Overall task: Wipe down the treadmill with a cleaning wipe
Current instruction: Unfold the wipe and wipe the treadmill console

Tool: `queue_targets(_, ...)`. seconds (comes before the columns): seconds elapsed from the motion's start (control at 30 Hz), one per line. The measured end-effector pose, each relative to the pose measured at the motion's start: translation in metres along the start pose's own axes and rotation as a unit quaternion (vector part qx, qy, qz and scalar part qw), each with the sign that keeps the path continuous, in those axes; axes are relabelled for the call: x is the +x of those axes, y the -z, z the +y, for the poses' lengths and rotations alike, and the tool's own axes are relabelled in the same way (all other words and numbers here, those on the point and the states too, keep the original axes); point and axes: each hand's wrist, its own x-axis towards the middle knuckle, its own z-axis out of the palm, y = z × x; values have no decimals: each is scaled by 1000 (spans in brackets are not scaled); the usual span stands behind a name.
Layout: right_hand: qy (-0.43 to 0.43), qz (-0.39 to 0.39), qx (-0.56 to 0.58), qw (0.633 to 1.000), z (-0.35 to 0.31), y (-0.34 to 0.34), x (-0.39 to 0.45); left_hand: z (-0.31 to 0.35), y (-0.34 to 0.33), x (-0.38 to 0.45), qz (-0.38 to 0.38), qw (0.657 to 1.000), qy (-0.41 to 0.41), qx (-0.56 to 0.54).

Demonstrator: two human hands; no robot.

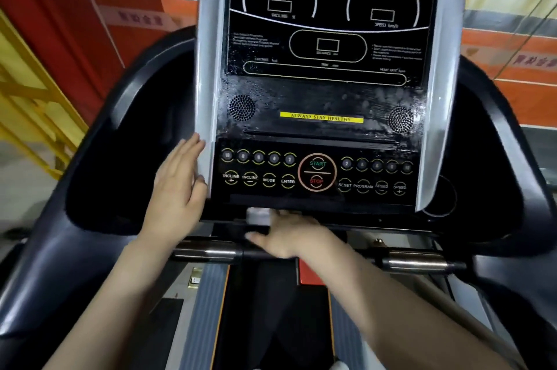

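The treadmill's black console [322, 92] fills the upper middle of the head view, with silver side strips and a button panel [316, 173] below. Wet streaks show across the speaker band. My left hand [177, 186] lies flat with straight fingers against the left silver strip [208, 68]. My right hand [286, 235] presses a pale wipe [256, 216] on the ledge just under the button panel; only a small part of the wipe shows past my fingers.
A chrome-gripped crossbar [416, 262] runs under the console. Black curved handrails [126, 116] frame both sides. The running belt [271, 324] lies below between my forearms. A yellow metal frame [33, 116] stands at the left, and orange floor [512, 68] lies beyond.
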Motion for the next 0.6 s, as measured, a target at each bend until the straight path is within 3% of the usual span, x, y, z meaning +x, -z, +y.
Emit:
queue_targets(0.07,-66,8,-20,998,16,3,-4,-5,6,-4,-9,1000,13,-8)
queue_targets(0.13,-78,-8,-28,997,7,7,-1,-7,11,-8,-5,998,44,-37)
queue_targets(0.23,2,0,-37,999,-50,1,22,-8,19,-11,18,989,104,-107)
queue_targets(0.37,151,62,2,987,-109,-22,44,-6,28,-14,31,985,117,-122)
queue_targets(0.47,174,67,26,982,-99,-21,48,-6,28,-15,19,986,117,-120)
queue_targets(0.6,106,56,-12,993,-38,-18,28,6,19,-13,6,988,82,-130)
